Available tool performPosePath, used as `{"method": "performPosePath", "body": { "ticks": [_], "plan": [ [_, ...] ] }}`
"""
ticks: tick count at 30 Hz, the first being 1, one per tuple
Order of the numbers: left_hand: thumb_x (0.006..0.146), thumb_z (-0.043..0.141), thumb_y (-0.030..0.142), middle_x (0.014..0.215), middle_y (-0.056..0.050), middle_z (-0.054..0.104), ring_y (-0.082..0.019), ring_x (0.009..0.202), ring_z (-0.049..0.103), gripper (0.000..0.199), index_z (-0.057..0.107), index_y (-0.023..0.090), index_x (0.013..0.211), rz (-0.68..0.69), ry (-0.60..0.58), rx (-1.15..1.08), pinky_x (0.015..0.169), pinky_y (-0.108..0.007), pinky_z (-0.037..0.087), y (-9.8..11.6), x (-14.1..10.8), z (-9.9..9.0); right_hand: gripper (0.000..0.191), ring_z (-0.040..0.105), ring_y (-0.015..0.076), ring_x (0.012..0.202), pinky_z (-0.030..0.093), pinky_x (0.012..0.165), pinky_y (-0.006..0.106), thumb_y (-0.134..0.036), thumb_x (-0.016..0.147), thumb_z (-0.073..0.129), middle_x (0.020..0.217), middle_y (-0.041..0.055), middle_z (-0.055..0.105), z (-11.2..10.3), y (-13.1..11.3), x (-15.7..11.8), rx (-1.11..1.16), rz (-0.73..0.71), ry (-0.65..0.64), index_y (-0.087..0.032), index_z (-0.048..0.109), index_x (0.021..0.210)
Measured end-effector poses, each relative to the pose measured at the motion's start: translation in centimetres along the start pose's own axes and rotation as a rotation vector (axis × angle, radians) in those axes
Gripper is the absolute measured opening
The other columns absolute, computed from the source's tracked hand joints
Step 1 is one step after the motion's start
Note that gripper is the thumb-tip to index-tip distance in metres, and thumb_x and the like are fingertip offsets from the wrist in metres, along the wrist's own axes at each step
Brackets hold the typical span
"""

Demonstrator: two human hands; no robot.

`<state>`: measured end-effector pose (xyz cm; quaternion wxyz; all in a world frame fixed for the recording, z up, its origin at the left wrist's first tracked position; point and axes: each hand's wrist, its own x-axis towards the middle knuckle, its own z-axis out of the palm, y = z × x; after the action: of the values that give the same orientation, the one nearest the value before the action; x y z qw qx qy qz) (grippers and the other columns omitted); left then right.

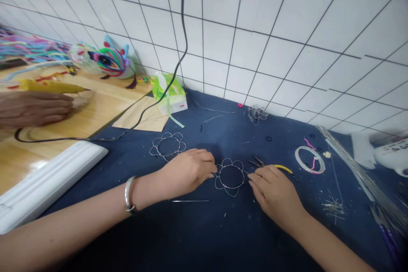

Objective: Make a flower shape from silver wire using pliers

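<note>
A wire ring with petal loops [231, 177] lies between my hands on the dark blue cloth. My left hand [191, 169], with a silver bangle on its wrist, is closed at the ring's left edge, its fingertips on a wire loop. At the right edge my right hand [274, 191] pinches the end of another loop. Beside the right hand's fingers lie pliers with a yellow handle [283, 168], partly hidden by that hand. A second flower-shaped wire ring [168, 146] rests behind my left hand. One straight wire [190, 201] lies in front.
At the left, another person's hand [35, 108] is by a yellow glue gun [54, 86]. A black cable [149, 112] crosses the table near a tissue pack [170, 93]. A white box [54, 182], tape roll [310, 160], wire bundle [360, 170] and tangled wire [257, 113] surround the work.
</note>
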<state>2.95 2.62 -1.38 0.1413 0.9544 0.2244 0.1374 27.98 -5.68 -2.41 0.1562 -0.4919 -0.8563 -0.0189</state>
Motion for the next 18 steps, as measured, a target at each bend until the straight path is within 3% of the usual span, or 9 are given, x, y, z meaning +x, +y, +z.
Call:
{"method": "performPosePath", "body": {
  "ticks": [6, 18],
  "plan": [
    [0.086, 0.044, 0.022, 0.088, -0.004, 0.062, -0.017, 0.086, 0.054, 0.020, 0.062, 0.018, 0.093, -0.020, -0.002, 0.009, 0.080, -0.033, 0.043, 0.3, -0.2, 1.9, 0.020, 0.047, 0.0172, 0.078, 0.041, 0.073, 0.034, -0.013, 0.085, 0.044, 0.081, 0.0067, 0.056, 1.2, 0.0, -0.1, -0.014, -0.013, -0.059, -0.014, 0.061, 0.095],
    [0.089, 0.040, 0.020, 0.089, -0.005, 0.063, -0.017, 0.087, 0.054, 0.023, 0.062, 0.016, 0.093, -0.014, 0.004, 0.000, 0.079, -0.033, 0.044, 0.2, 0.2, 2.4, 0.025, 0.047, 0.0214, 0.084, 0.040, 0.073, 0.038, -0.009, 0.081, 0.044, 0.084, 0.0094, 0.056, 1.8, -0.3, -0.3, -0.225, -0.158, -0.124, -0.011, 0.058, 0.103]
  ]
}}
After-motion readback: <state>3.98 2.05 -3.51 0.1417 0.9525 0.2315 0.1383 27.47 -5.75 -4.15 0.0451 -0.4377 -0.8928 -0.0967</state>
